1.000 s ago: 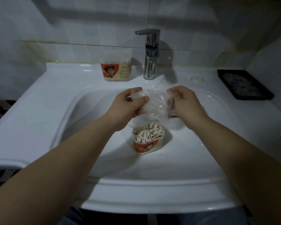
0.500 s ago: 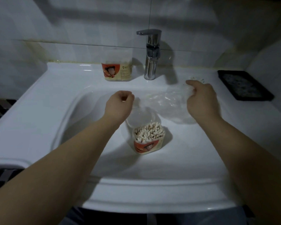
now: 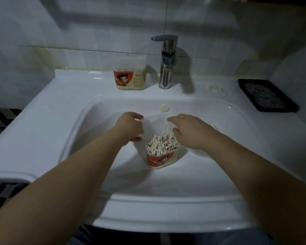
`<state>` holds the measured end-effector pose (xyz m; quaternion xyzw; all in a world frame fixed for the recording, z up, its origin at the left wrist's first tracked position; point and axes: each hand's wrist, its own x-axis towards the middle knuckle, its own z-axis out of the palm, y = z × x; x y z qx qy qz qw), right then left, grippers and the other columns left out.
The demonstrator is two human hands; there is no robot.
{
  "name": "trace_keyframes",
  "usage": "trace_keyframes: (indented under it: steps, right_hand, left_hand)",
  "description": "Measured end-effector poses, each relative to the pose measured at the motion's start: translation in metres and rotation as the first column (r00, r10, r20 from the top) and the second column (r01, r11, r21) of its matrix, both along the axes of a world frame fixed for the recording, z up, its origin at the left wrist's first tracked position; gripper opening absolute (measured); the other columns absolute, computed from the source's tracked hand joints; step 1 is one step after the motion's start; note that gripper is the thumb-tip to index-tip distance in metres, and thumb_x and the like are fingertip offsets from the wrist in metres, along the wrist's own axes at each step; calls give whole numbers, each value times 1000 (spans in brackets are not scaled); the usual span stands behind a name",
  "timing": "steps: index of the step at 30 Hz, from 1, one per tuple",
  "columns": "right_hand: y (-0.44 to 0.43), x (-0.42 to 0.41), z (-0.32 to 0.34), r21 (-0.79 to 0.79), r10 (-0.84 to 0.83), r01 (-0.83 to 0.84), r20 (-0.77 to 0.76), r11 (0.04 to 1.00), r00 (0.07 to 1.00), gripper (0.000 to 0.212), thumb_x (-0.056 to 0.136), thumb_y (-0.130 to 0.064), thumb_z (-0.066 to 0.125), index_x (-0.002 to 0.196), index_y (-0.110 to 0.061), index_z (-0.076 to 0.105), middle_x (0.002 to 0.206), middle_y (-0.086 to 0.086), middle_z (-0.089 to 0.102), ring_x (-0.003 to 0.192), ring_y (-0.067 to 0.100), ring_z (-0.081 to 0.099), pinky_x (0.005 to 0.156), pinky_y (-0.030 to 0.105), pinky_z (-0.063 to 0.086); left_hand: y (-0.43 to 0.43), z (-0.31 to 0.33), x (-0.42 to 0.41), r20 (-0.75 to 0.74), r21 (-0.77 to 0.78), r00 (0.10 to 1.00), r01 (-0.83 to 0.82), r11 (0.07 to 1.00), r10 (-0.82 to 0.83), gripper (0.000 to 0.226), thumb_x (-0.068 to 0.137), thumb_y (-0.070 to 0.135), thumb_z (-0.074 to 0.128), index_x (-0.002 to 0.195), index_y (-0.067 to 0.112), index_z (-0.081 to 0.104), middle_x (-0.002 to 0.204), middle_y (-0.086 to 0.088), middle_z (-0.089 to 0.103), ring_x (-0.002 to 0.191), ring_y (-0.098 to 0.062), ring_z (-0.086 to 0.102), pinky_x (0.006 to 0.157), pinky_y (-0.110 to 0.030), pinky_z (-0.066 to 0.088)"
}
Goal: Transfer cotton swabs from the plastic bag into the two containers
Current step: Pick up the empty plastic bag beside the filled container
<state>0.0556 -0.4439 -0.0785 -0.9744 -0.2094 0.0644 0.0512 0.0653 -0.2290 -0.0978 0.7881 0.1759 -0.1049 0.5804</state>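
Clear plastic, apparently the hinged lid [image 3: 153,126] of the short red-labelled plastic tub [image 3: 162,160], stands up between the hands, held back, I judge, so the packed white-tipped cotton swabs [image 3: 162,143] stay reachable. That tub sits upright in the white ceramic basin [image 3: 95,156]. A matching tub [image 3: 130,75] waits on the ledge beside the chrome tap [image 3: 166,68]. The left hand [image 3: 129,128] curls its fingers round the lid's left edge. The right hand [image 3: 189,131] is spread, its nearly straight fingers touching the right edge. I cannot make out the plastic bag.
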Motion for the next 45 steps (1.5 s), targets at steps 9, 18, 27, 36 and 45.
trace_keyframes:
  steps: [9, 18, 27, 36, 45]
  right_hand:
    - [-20, 11, -3, 264, -311, 349, -174, 899, 934, 35, 102, -25, 48, 131, -20, 67, 129, 3, 68, 115, 25, 65, 103, 41, 51]
    - [-9, 6, 2, 529, -200, 630, -653, 569, 730, 36, 103, -44, 51, 109, -13, 68, 99, 14, 73, 83, 31, 73, 78, 42, 60]
    - [-16, 3, -8, 434, -166, 508, -617, 744, 769, 20, 90, -15, 75, 109, -14, 71, 92, 10, 76, 75, 19, 75, 75, 32, 63]
    - [-16, 3, -18, 453, -167, 599, -689, 660, 705, 16, 89, -12, 76, 104, -11, 70, 80, 8, 76, 73, 20, 74, 67, 32, 62]
    - [-15, 4, -16, 492, -192, 654, -696, 575, 692, 15, 93, -7, 70, 100, 7, 70, 77, 16, 69, 66, 22, 69, 71, 34, 63]
  left_hand:
    - [5, 16, 1, 121, 0, 979, 167, 986, -166, 34, 90, -10, 64, 108, 19, 67, 107, -7, 62, 92, -23, 64, 79, -44, 63]
    - [6, 39, -15, -151, 118, 885, 458, 881, -440, 47, 92, -8, 38, 109, 21, 71, 130, -1, 60, 122, -24, 57, 93, -53, 57]
    - [13, 16, -10, -204, 85, 851, 508, 857, -484, 44, 84, 4, 78, 124, 17, 66, 119, -11, 70, 105, -24, 71, 88, -35, 62]
    - [13, 8, -10, -162, 20, 846, 517, 856, -508, 36, 86, -1, 75, 114, 20, 69, 114, -14, 73, 103, -27, 74, 88, -33, 61]
    - [9, 3, -20, -150, 274, 664, 740, 614, -733, 69, 63, 31, 90, 126, 28, 62, 118, 7, 68, 107, -10, 67, 91, -32, 58]
